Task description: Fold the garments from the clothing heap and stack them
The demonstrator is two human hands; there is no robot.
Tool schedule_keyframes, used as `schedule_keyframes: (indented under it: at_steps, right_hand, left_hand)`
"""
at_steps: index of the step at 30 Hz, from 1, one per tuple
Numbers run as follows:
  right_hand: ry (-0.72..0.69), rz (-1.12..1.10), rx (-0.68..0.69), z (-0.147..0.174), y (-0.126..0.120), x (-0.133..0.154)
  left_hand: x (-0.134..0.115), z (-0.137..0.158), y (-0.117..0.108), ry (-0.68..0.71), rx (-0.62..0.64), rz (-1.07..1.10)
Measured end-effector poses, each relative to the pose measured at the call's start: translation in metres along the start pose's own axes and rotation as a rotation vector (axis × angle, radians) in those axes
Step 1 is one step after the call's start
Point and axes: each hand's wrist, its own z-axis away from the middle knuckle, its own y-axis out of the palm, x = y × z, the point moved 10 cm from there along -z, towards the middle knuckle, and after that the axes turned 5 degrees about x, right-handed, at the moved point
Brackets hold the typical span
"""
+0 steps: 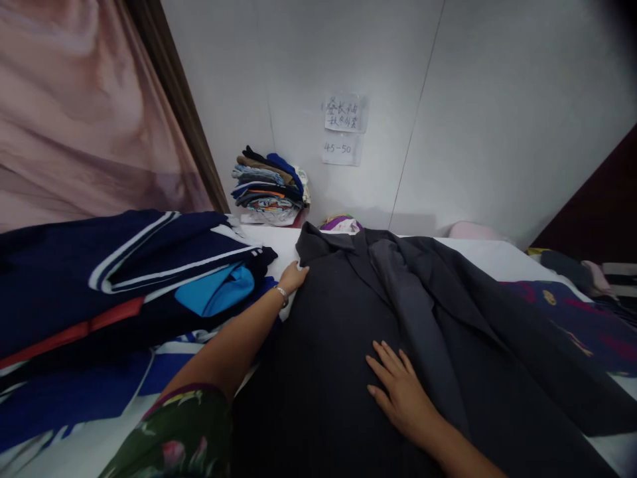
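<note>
A dark grey suit jacket (343, 318) lies spread on the white table, its collar at the far side and one sleeve reaching out to the right. My left hand (292, 277) is closed on the jacket's left edge near the shoulder, just below the collar; a metal bracelet circles that wrist. Flat on the jacket's front rests my right hand (398, 388), fingers stretched out beside the opening, where the lighter grey lining (423, 332) shows. The jacket's lower end runs out of view at the bottom.
Navy, blue and red garments with white stripes (149, 265) are heaped at the left. A stack of folded clothes (271, 186) stands against the wall. Handwritten paper signs (342, 126) hang there. A patterned dark garment (572, 325) lies at right, and a pink curtain (89, 99) hangs at left.
</note>
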Motion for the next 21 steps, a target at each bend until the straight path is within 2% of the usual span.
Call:
schedule_keyframes:
  at_steps: [4, 8, 11, 14, 17, 21]
  right_hand:
    - [-0.008, 0.004, 0.007, 0.0, -0.002, 0.003]
    - [-0.02, 0.01, -0.015, -0.001, -0.008, 0.007]
    - [-0.017, 0.013, -0.037, 0.001, -0.014, 0.013]
    - [0.006, 0.025, -0.043, 0.01, -0.017, 0.023]
    - [-0.012, 0.016, 0.0, 0.029, -0.01, 0.039]
    - [-0.05, -0.025, 0.03, 0.061, 0.004, 0.055]
  left_hand:
    - [-0.009, 0.043, 0.01, 0.053, 0.109, -0.062]
    - [-0.01, 0.102, 0.006, 0.109, 0.176, -0.103]
    - [-0.001, 0.147, -0.001, 0.128, 0.218, -0.18]
    - [0.01, 0.187, -0.011, 0.119, 0.218, -0.333]
    - [0.01, 0.22, -0.02, 0.166, 0.172, -0.463]
    - [0.013, 0.244, -0.024, 0.133, 0.133, -0.538]
